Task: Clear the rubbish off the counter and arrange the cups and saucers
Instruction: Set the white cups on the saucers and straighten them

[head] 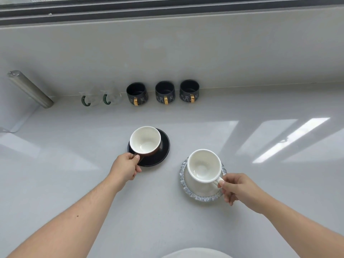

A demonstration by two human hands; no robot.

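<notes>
With each hand's fingers pinching only a handle, the brown cup (145,141) on the black saucer (160,155) and the white cup (204,165) on the grey-rimmed saucer (202,197) may tilt or slide mid-tabletop.

A pale grey surface (167,220) carries a black saucer (163,146); right of and nearer than it lies a patterned saucer (201,197); behind it, by the wall, three dark mugs (165,92); left of those, two glass cups (101,98) and a metal cylinder (29,88).
</notes>
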